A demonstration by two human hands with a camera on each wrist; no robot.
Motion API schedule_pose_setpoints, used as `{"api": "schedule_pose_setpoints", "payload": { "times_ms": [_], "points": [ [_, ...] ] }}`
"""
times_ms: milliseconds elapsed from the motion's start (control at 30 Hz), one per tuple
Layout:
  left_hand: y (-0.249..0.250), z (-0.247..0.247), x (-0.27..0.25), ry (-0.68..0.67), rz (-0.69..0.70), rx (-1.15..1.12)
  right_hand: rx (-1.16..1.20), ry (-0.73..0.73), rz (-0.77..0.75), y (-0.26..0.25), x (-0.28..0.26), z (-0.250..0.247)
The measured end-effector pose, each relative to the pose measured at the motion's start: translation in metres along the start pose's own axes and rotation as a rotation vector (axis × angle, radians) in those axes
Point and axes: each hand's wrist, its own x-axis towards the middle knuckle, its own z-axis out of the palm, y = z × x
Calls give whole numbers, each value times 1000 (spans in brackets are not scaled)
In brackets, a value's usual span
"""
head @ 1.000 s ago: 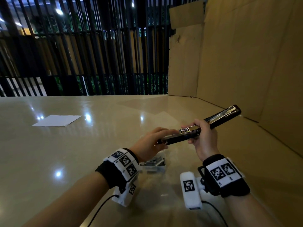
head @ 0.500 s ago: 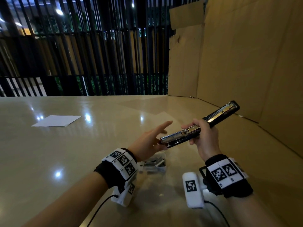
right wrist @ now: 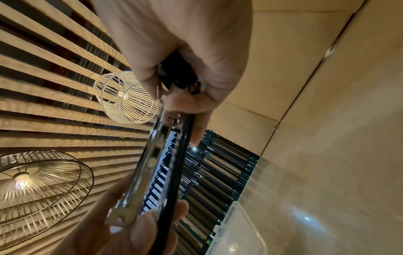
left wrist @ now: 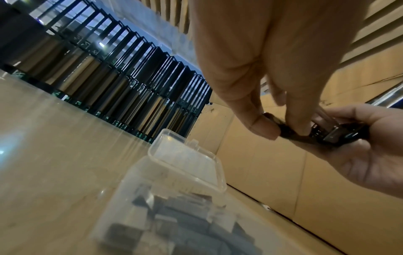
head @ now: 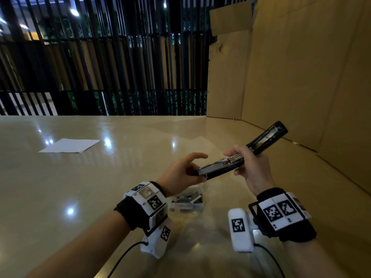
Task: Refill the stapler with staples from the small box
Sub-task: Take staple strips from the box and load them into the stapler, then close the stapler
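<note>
A black stapler (head: 218,167) is held opened out above the table, its metal magazine facing up and its cover (head: 269,137) angled up to the far right. My right hand (head: 248,163) grips it around the hinge. My left hand (head: 192,170) pinches the near end between thumb and a finger, index finger lifted; the left wrist view shows this pinch on the stapler (left wrist: 290,133). In the right wrist view the stapler (right wrist: 167,172) runs down from my right hand (right wrist: 185,82). The small clear box (head: 190,201), lid open, lies on the table below with staple strips inside (left wrist: 174,215).
The beige glossy table (head: 80,187) carries a white sheet of paper (head: 70,145) at the far left. Tall cardboard walls (head: 301,77) close off the right side. A black slatted fence (head: 100,67) stands behind the table's far edge.
My left fingers came off the top of the magazine and now pinch the stapler's near end. The stapler's cover has tipped up higher at the far right.
</note>
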Motion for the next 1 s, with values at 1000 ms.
{"api": "schedule_pose_setpoints", "payload": {
  "times_ms": [1000],
  "points": [
    [8,-7,-8,56,267,341,225,-13,90,2,3,-2]
  ]
}}
